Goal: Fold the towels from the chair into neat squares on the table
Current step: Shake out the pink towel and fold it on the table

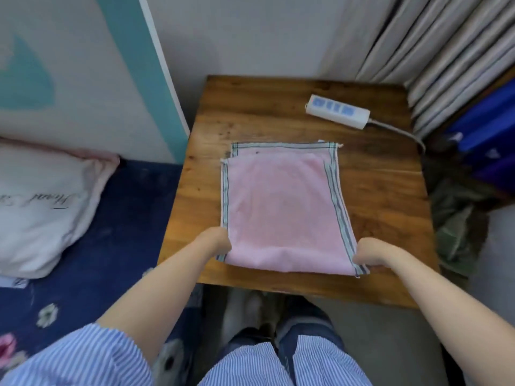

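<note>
A: The pink towel (281,207) is pinched at both near corners, left hand (218,242) and right hand (367,253), fingers closed on it.

B: It's laid flat on the worktop (376,190), long axis pointing away.

Wooden tabletop (376,207), dark-grained, stood in a corner. A pink towel (281,207) with striped edges lay folded flat at its middle, near edge close to the tabletop's front. A white power strip (338,111) lay at the far right, its cord (401,132) trailing off the right edge.
</note>
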